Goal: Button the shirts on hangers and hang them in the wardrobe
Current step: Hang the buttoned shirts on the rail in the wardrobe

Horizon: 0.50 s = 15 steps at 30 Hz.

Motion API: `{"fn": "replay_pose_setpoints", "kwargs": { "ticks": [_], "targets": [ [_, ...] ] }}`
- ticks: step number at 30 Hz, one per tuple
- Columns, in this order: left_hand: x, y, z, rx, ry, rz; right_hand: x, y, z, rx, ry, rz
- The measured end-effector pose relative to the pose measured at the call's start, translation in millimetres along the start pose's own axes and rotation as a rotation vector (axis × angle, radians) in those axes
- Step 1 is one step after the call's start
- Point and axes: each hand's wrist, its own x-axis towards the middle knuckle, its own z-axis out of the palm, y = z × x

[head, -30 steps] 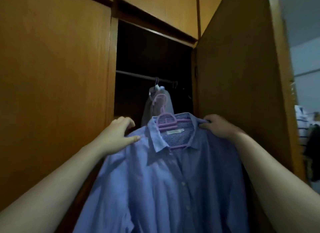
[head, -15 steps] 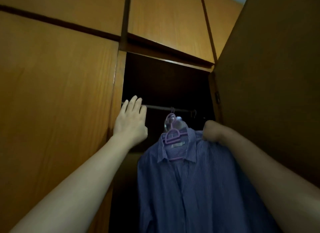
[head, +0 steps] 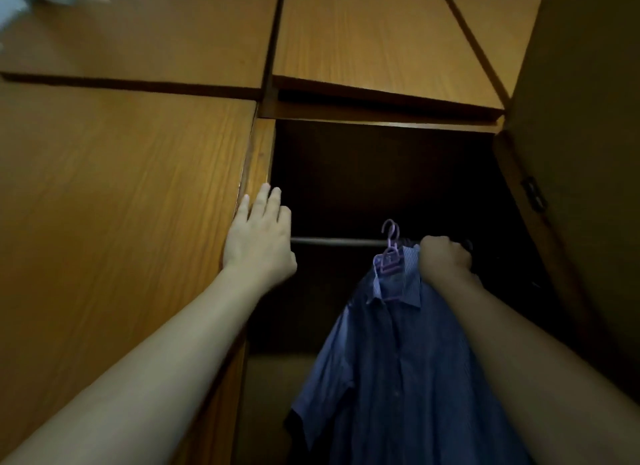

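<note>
A wooden wardrobe (head: 138, 205) stands open and dark inside, a rail (head: 339, 242) across it. The left hand (head: 259, 243) lies flat, fingers straight, against the frame's edge. The right hand (head: 445, 260) is curled round the shoulder of 1 blue shirt (head: 398, 378) on a purple hanger (head: 391, 258). The hanger's hook is at the rail, but whether it has caught is unclear.

We extend both arms forward and upward. Our left hand (head: 259, 238) is flat, fingers straight and close together, pointing up, back facing us. Our right hand (head: 445, 260) forms a fist, fingers curled round the shoulder of the shirt (head: 398, 360).
</note>
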Motion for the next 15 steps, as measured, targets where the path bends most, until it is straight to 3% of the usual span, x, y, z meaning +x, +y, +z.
{"fn": "replay_pose_setpoints", "kwargs": {
  "ticks": [5,15],
  "targets": [
    [-3.2,2.8,20.8,0.071,0.03,0.034,27.8,-27.8,32.1,-0.051,0.096,-0.064],
    [-1.3,0.2,29.0,-0.001,0.133,0.037,52.1,-31.4,54.5,-0.166,0.129,-0.075]
  ]
}}
